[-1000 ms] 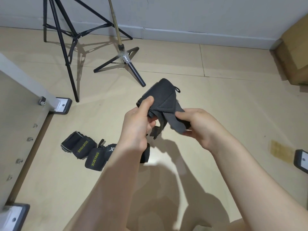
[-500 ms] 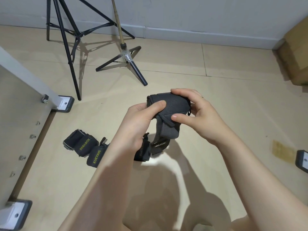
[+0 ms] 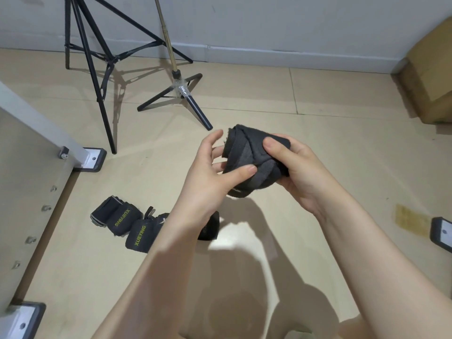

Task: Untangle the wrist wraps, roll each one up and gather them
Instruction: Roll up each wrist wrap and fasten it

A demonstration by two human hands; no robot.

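Beige tiled floor (image 3: 318, 148), grey wall (image 3: 269, 20), black tripod (image 3: 97, 77).

The wrap (image 3: 252, 165) between the hands is matt dark grey cloth, fuzzy on the outside and with a rough, frayed-looking far edge. The rolled wraps (image 3: 127, 225) on the floor (image 3: 318, 148) are matt black woven cloth with yellow printed lettering. The floor is smooth beige with a dull sheen; the tripod (image 3: 97, 77) at far left is black metal, the box (image 3: 433, 77) at far right plain brown cardboard.
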